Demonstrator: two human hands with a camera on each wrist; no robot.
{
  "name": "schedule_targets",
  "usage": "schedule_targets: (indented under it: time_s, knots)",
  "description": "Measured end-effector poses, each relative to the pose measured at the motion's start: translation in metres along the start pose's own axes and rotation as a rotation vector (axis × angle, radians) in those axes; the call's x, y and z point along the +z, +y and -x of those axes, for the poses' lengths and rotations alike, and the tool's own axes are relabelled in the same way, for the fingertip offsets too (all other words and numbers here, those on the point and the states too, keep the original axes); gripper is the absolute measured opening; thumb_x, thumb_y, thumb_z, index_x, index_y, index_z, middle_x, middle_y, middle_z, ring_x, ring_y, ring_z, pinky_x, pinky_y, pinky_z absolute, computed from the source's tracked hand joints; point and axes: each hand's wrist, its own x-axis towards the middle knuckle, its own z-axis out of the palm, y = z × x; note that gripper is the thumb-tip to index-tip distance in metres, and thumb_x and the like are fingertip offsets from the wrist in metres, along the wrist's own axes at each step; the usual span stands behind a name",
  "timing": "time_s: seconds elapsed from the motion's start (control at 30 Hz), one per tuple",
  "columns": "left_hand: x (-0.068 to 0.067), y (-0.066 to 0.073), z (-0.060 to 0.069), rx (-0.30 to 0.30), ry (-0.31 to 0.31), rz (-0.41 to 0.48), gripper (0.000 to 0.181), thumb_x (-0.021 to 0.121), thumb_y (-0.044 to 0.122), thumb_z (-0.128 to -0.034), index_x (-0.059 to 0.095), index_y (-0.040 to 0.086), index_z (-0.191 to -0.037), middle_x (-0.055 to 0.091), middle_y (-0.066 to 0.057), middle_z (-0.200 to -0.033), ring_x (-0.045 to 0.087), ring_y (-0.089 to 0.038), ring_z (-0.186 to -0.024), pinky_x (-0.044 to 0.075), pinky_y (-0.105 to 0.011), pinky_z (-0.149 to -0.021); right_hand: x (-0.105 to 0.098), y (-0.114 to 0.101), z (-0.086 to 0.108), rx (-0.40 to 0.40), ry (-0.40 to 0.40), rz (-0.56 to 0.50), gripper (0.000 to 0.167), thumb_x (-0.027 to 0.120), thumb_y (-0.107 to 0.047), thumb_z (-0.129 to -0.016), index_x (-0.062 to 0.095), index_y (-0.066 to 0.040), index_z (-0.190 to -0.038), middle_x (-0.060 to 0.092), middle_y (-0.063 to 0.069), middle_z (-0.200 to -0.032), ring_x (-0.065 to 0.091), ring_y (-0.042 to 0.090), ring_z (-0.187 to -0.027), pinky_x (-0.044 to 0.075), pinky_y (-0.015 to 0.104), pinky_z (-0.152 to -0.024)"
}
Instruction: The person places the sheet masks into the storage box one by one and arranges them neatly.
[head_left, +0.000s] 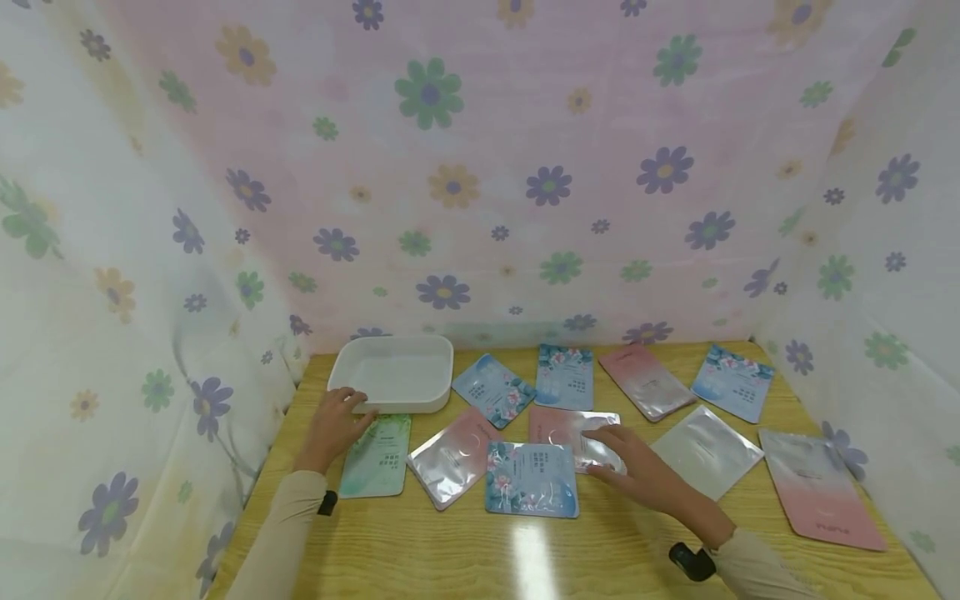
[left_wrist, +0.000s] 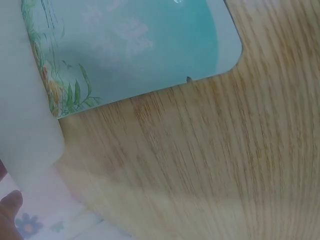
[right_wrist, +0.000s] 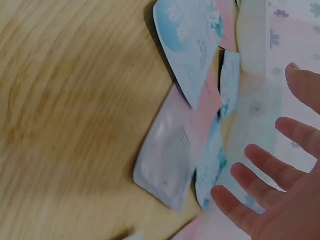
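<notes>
My left hand (head_left: pixel 333 425) is at the front left corner of a white plastic basin (head_left: pixel 393 407), its fingertips by the rim. Only the thumb tip and a bit of finger show in the left wrist view. Just below lies a green sheet-mask packet (head_left: pixel 377 467), flat beside the basin. My right hand (head_left: pixel 637 471) hovers over a pink-and-silver packet (head_left: pixel 555 423), fingers spread and apart, with nothing between them in the right wrist view. A blue floral packet (head_left: pixel 532 479) overlaps that packet's near edge. Left of it lies another pink-and-silver packet (head_left: pixel 453 458).
Behind lie two blue packets (head_left: pixel 495 390) (head_left: pixel 564 379) and a pink one (head_left: pixel 647 382). On the right are a blue packet (head_left: pixel 733 383), a plain silver packet (head_left: pixel 707 452) and a large pink-and-silver packet (head_left: pixel 821 492). Flowered cloth (head_left: pixel 525 208) encloses the wooden table (head_left: pixel 420 550).
</notes>
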Motion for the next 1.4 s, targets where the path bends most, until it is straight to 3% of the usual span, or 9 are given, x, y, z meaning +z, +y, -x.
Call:
schedule_targets:
  time_s: [0.2,0.37,0.63,0.83,1.07,1.2,1.4]
  knots:
    - [0.006,-0.001,-0.002,0.054,0.102,-0.013,0.030,0.078,0.029,-0.0781,0.066,0.003,-0.087,0.056,-0.013,-0.082,0.051,-0.032,-0.073,0.042,-0.046,-0.071,0.022,0.004,-0.006,0.014,0.021,-0.018,0.044,0.068,-0.024,-0.088,0.057,-0.006,-0.126,0.055,0.009,-0.120,0.054,0.032,-0.107,0.045,0.052,-0.082]
    - [0.009,0.000,-0.004,0.067,0.153,-0.027,0.030,0.079,0.028,-0.0762,0.063,0.004,-0.081,0.051,-0.010,-0.076,0.047,-0.029,-0.066,0.041,-0.041,-0.061,0.040,0.008,-0.012,0.028,0.044,0.016,0.047,0.074,-0.023,-0.083,0.059,-0.003,-0.122,0.057,0.011,-0.115,0.054,0.029,-0.104,0.046,0.049,-0.082]
    - [0.007,0.005,-0.003,0.048,0.168,0.000,0.030,0.080,0.027,-0.0757,0.062,0.004,-0.079,0.050,-0.010,-0.075,0.046,-0.028,-0.066,0.041,-0.041,-0.059,0.061,0.000,-0.020,0.126,0.023,-0.032,0.056,0.083,-0.020,-0.071,0.060,-0.004,-0.120,0.057,0.014,-0.114,0.052,0.030,-0.104,0.043,0.049,-0.085]
    - [0.006,0.005,-0.001,0.045,0.202,0.015,0.030,0.082,0.023,-0.0730,0.062,0.002,-0.078,0.052,-0.013,-0.074,0.047,-0.031,-0.065,0.041,-0.043,-0.059,0.075,-0.002,-0.028,0.188,0.040,-0.029,0.057,0.086,-0.014,-0.066,0.061,-0.006,-0.117,0.055,0.010,-0.113,0.049,0.024,-0.098,0.044,0.043,-0.082]
    - [0.007,0.006,-0.001,0.031,0.174,0.025,0.030,0.080,0.025,-0.0754,0.063,0.002,-0.079,0.055,-0.015,-0.076,0.047,-0.030,-0.068,0.042,-0.043,-0.061,0.079,-0.003,-0.037,0.307,0.006,-0.034,0.045,0.088,-0.009,-0.062,0.061,-0.011,-0.097,0.049,0.008,-0.102,0.045,0.023,-0.093,0.043,0.041,-0.082]
    - [0.006,0.007,-0.004,0.029,0.176,0.040,0.029,0.081,0.024,-0.0752,0.062,0.002,-0.078,0.054,-0.015,-0.075,0.047,-0.032,-0.068,0.042,-0.044,-0.062,0.078,-0.003,-0.041,0.306,-0.011,-0.028,0.042,0.089,-0.006,-0.059,0.060,-0.011,-0.088,0.047,0.004,-0.093,0.043,0.019,-0.086,0.042,0.038,-0.079]
    - [0.005,0.008,-0.007,0.021,0.165,0.044,0.029,0.080,0.025,-0.0752,0.062,0.003,-0.077,0.053,-0.013,-0.074,0.047,-0.030,-0.066,0.042,-0.043,-0.062,0.078,-0.004,-0.045,0.290,-0.006,-0.065,0.042,0.088,0.002,-0.055,0.061,-0.007,-0.087,0.052,0.004,-0.090,0.047,0.018,-0.082,0.043,0.040,-0.080]
